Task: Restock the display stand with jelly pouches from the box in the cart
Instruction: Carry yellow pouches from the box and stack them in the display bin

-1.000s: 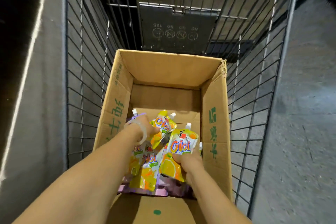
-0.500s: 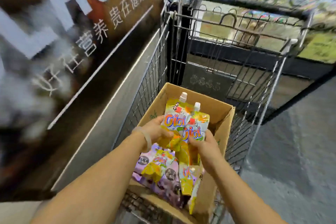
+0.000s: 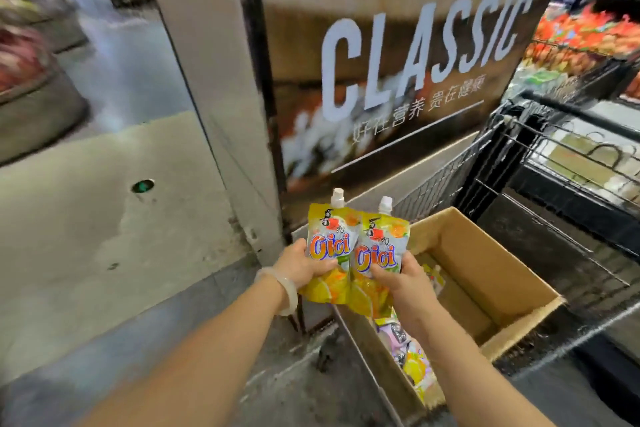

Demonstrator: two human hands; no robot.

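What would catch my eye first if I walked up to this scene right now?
Two bright yellow jelly pouches held upright side by side at centre, one in the left hand, one in the right hand. Behind them looms a big CLASSIC sign; lower right, an open cardboard box sits in a wire cart.

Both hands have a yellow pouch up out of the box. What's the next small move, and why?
Probably carry both toward the display stand, which is not in view. The left hand grips one yellow pouch and the right hand another, both upright and clear above the cardboard box, where more pouches remain.
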